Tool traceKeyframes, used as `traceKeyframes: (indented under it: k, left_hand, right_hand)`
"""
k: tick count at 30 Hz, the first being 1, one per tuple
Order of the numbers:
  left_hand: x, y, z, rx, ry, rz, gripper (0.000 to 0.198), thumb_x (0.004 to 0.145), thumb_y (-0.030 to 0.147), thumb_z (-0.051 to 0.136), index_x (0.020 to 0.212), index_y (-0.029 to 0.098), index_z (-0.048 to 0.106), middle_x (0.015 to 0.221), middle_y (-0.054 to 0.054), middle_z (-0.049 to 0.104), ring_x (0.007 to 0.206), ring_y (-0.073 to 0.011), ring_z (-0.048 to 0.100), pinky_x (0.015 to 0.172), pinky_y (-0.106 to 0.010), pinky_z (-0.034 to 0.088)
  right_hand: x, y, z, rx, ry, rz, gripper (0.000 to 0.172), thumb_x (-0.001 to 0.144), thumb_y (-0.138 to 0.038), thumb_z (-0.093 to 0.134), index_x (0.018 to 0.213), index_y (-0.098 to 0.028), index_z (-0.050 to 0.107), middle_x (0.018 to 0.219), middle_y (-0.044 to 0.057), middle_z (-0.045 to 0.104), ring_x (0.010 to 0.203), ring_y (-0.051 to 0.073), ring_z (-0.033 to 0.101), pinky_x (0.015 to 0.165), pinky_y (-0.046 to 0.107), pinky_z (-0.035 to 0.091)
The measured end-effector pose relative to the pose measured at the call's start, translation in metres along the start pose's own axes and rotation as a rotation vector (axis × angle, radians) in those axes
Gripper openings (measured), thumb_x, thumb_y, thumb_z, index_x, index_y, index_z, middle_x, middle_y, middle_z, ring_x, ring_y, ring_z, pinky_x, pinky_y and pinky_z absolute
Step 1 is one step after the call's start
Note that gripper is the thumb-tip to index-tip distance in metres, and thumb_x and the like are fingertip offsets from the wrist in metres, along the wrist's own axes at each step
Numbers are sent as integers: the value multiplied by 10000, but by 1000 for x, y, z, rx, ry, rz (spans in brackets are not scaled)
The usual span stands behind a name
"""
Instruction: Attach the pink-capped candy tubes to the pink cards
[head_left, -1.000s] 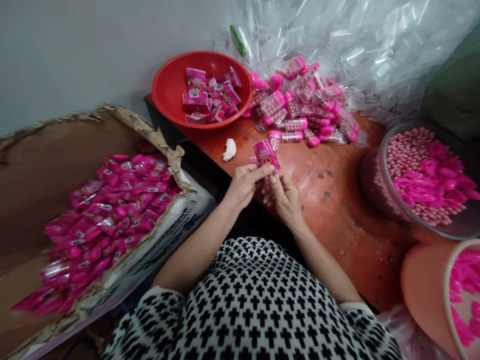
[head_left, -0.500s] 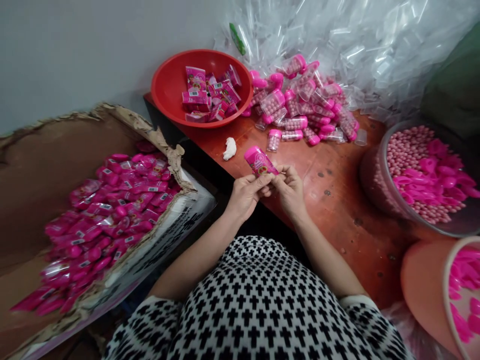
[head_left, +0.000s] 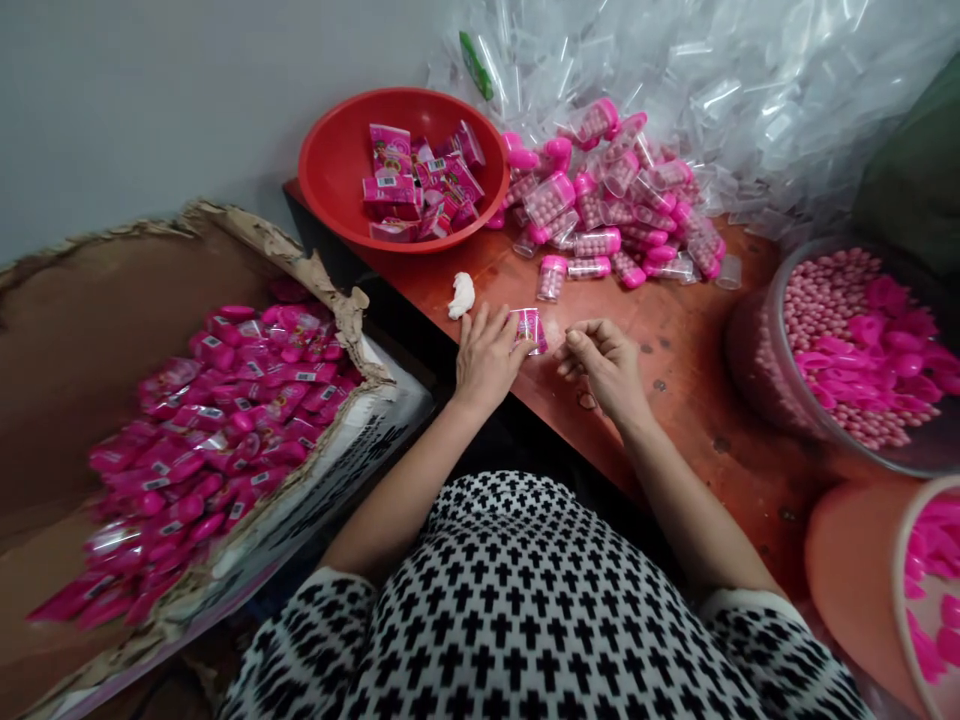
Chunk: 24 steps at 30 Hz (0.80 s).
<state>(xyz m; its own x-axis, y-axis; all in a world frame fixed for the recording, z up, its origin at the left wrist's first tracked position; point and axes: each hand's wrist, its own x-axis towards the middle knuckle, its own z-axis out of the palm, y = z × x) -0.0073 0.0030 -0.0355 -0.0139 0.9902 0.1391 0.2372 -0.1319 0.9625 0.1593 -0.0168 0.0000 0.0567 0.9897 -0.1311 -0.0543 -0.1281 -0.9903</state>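
Fingers [head_left: 486,328] of your left hand [head_left: 487,370] are spread apart; on your right hand [head_left: 604,372], thumb and forefinger are drawn close together, and whether they pinch anything I cannot tell. Your left palm faces down, its forearm slanting in; your right hand curls inward over the bench [head_left: 690,400].

Between your hands is the small pink packet [head_left: 531,330], nearer you than the red bowl [head_left: 337,160] and to the right of it. Your left thumb overlaps its edge, so dragging that thumb could skew or crease it, and a sweep towards you might send it off the bench. Just in front of the bowl sits a white lump [head_left: 461,296]; stretching those spread fingers forward could knock it. Farther out, right of the bowl, capped bottles [head_left: 551,278] lie loosely heaped: being round, they would probably roll if your knuckles bumped one.
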Motion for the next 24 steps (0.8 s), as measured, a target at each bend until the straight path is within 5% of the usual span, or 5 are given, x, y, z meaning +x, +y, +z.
traceKeyframes:
  k: [3, 10, 19, 24]
  left_hand:
    - [4, -11, 14, 198, -39, 45, 216, 821, 281, 659, 1029, 248, 705, 1390, -69, 558, 1450, -258, 276, 1185, -528, 51]
    - [9, -23, 15, 586, 3, 241, 226, 900, 312, 551, 1001, 229, 735, 1233, -57, 674, 1316, -293, 487, 1166, -545, 227]
    - [6, -29, 20, 361, 91, 316, 210, 894, 251, 537, 897, 205, 742, 1056, -75, 742, 1181, -246, 607, 1131, -480, 328]
    - [-2, -13, 18, 127, 84, 288, 132, 846, 267, 621, 887, 246, 744, 1123, -48, 723, 1214, -232, 586, 1170, -466, 259]
  right_hand:
    - [1, 2, 1, -38, -12, 18, 376, 748, -531, 695, 825, -195, 544, 646, -31, 658, 479, 81, 589, 451, 192, 466]
    - [15, 8, 6, -163, -43, -29, 376, 757, -557, 667, 792, -196, 569, 657, -25, 633, 552, 96, 585, 527, 225, 469]
    - [11, 15, 4, -214, 30, -92, 345, 805, -533, 617, 804, -192, 562, 677, -17, 626, 595, 114, 586, 597, 267, 471]
    - [20, 18, 11, 1, 46, -8, 475, 671, -518, 751, 963, -208, 540, 776, -25, 649, 674, 116, 619, 637, 258, 485]
